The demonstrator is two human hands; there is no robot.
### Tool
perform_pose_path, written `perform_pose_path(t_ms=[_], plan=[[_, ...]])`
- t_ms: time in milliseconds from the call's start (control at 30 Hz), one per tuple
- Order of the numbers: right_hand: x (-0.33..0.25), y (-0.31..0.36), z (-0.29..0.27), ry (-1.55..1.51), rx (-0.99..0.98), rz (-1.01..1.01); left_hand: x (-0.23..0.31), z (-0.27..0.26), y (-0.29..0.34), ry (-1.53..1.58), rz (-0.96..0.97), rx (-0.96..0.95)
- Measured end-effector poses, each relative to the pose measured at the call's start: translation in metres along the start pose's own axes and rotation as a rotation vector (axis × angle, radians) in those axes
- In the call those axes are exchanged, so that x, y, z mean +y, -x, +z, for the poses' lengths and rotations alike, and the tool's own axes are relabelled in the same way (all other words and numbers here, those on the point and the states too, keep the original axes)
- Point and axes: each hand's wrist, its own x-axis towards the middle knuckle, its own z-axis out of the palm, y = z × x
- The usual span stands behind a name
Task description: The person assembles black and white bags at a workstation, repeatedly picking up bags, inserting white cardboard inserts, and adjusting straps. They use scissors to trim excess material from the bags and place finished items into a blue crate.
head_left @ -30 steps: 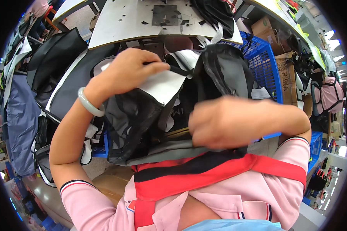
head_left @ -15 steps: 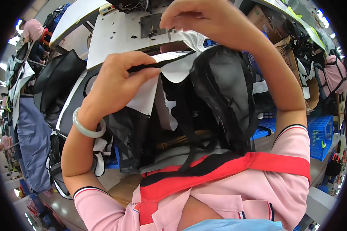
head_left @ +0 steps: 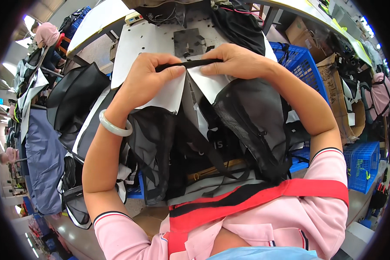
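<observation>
A black and grey mesh bag (head_left: 253, 119), partly sewn by its look, hangs between my forearms in front of my body. Along its upper edge runs a black strip (head_left: 190, 63) with white lining panels (head_left: 165, 96) below it. My left hand (head_left: 149, 78) pinches this edge between thumb and fingers, left of the middle. Close by on the right, my right hand (head_left: 236, 64) pinches the same edge, its thumb on the white panel. Black webbing straps (head_left: 206, 145) and a brown zipper-like strip (head_left: 216, 169) lie lower in the bag.
Beyond my hands is a white worktable (head_left: 138, 41) with a dark metal plate (head_left: 189, 42) and small black scraps. A blue plastic crate (head_left: 305, 65) and cardboard boxes (head_left: 331, 86) stand to the right. Black bag pieces (head_left: 76, 102) are piled at left. Another person (head_left: 47, 37) sits far left.
My right hand has come down from above the table and now grips the bag's edge beside my left hand. The two white panels have been drawn close together. The view has shifted slightly.
</observation>
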Motion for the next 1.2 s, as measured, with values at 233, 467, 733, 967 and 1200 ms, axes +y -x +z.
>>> perform_pose_path(t_ms=[233,467,733,967,1200], plan=[[0.024,-0.032,-0.019,-0.095,0.163,0.042,-0.021,-0.004,-0.052,-0.050,-0.033,0.146],[0.056,-0.063,-0.030,-0.152,0.205,0.059,-0.051,-0.006,-0.095,-0.071,-0.040,0.209],[0.070,-0.081,-0.035,-0.126,0.222,0.077,-0.072,-0.004,-0.120,-0.058,-0.152,0.240],[0.073,-0.091,-0.036,-0.156,0.234,0.049,-0.078,-0.008,-0.124,-0.046,-0.128,0.256],[0.091,-0.103,-0.042,-0.218,0.274,0.077,-0.077,-0.009,-0.134,-0.019,-0.085,0.289]])
